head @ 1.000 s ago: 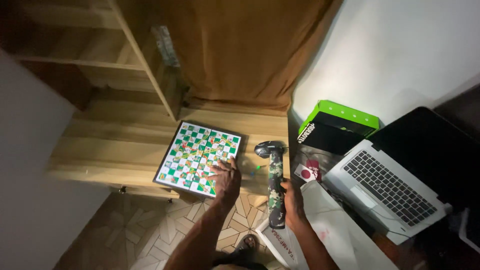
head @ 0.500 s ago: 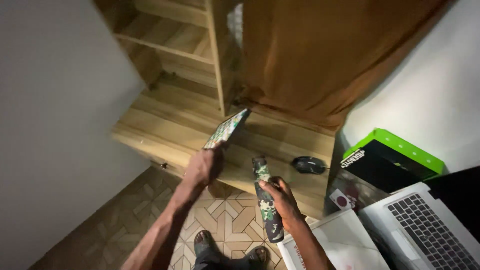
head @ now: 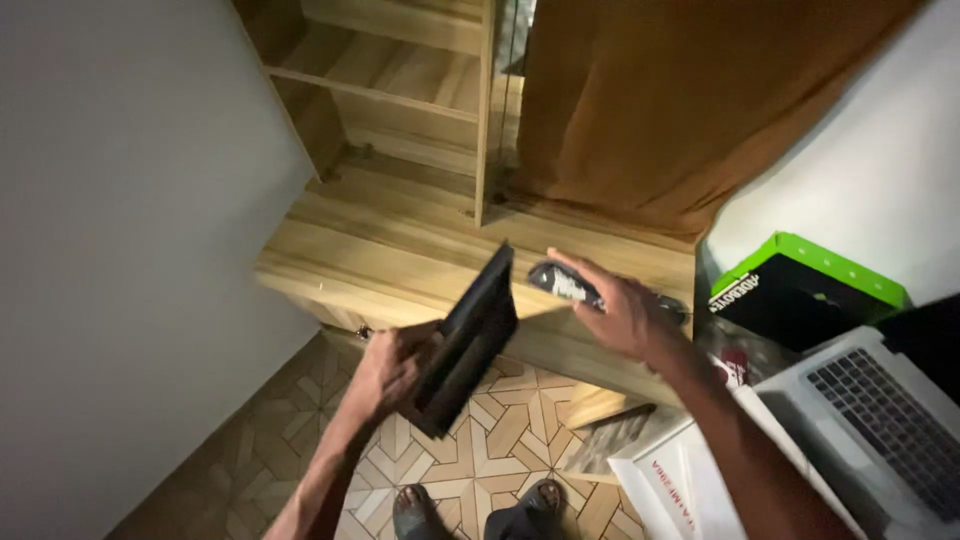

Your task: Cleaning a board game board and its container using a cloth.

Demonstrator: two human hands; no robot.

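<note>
Wooden desk (head: 400,250) with shelving fills the frame's centre, a brown curtain (head: 680,100) behind. Left hand (head: 385,365), lower centre, grips a dark folded game board (head: 470,335) tilted on edge above the patterned floor. Right hand (head: 620,315) wraps its fingers around a camouflage bottle (head: 565,283) above the desk. Right of them sit a green box (head: 800,290) and a laptop (head: 890,420).

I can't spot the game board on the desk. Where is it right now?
The game board is off the desk, folded and tilted up with its dark back showing, held in the left hand left of centre, over the patterned floor at the wooden desk edge.
</note>
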